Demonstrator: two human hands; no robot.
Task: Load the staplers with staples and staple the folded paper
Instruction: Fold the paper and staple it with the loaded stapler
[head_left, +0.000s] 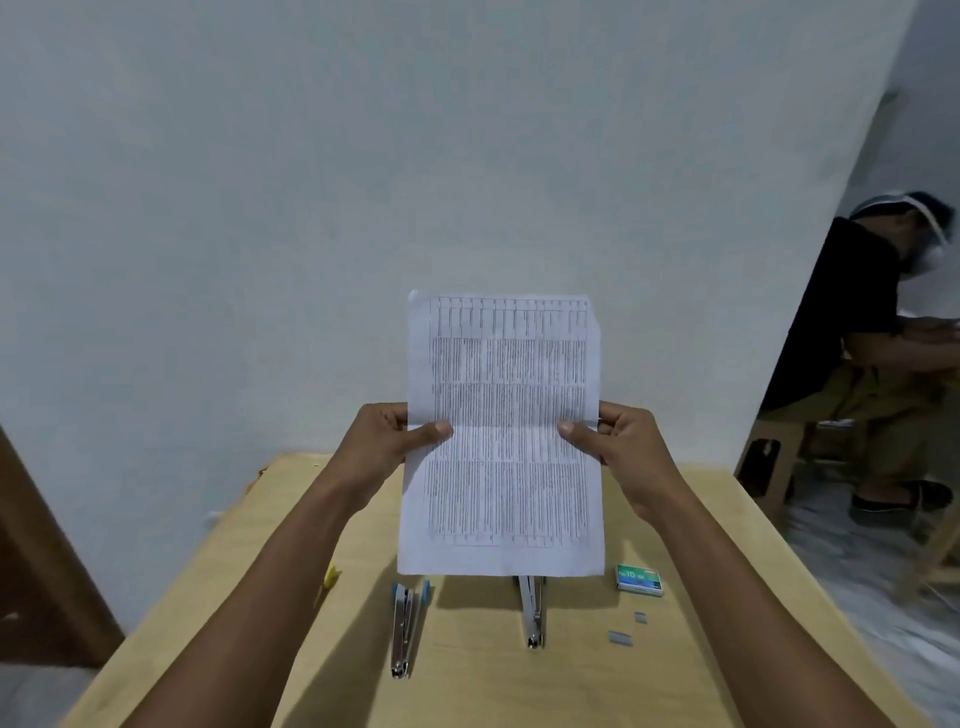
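Observation:
A printed sheet of paper (506, 436) covered in fine table rows is held upright above the wooden table (675, 649). My left hand (395, 441) pinches its left edge and my right hand (618, 449) pinches its right edge, thumbs on the front. Below the sheet two staplers lie on the table: one with blue ends (405, 629) at the left, and a silver one (532, 613) at the middle, its far end hidden by the paper. A green staple box (639, 580) lies at the right, with two loose staple strips (621, 639) in front of it.
A pale wall stands right behind the table. A small yellow scrap (330, 578) lies near the table's left edge. A dark wooden door or panel (47, 561) is at the left. At the far right a person (883, 364) sits on a stool.

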